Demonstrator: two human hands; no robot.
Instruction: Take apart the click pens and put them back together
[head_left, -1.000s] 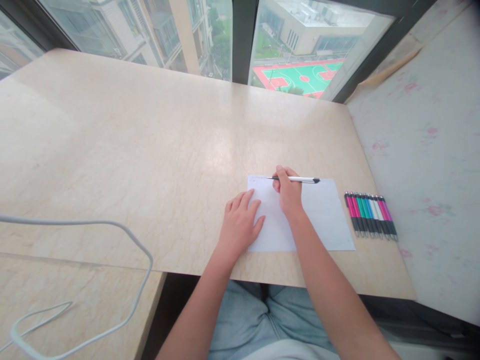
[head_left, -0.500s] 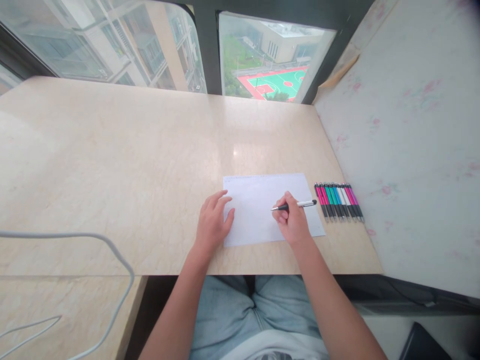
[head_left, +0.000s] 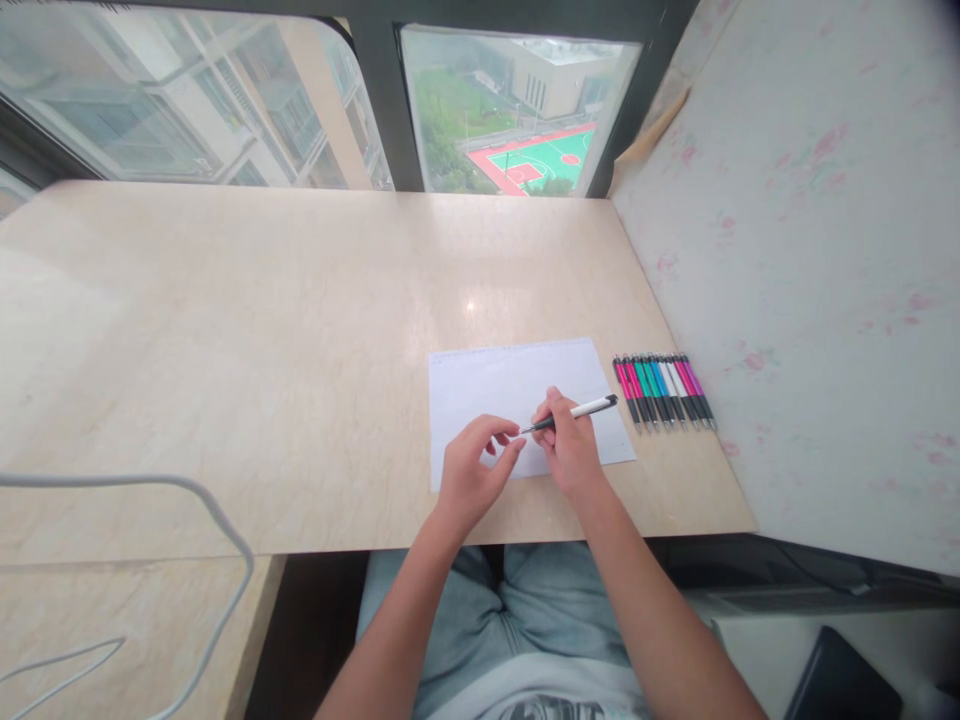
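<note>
My right hand point(head_left: 568, 445) is closed around a white and black pen point(head_left: 596, 407), which slants with its tip down to the left. Close to that tip is my left hand point(head_left: 476, 465), its thumb and forefinger curved with a small gap between them. Both hands are over a sheet of white paper point(head_left: 465, 385) that has faint marks along its top edge. I cannot tell whether the left fingertips touch the pen.
Several pens point(head_left: 664, 390) in pink, green, blue, white and purple lie in a row right of the paper. A floral-papered wall point(head_left: 817, 300) bounds the tabletop point(head_left: 225, 350) on the right, windows behind. A grey cable point(head_left: 217, 510) loops at lower left.
My left hand has moved right, from the paper's left edge to the pen tip, with thumb and forefinger drawn closer. The right hand still grips the pen. The view has shifted slightly.
</note>
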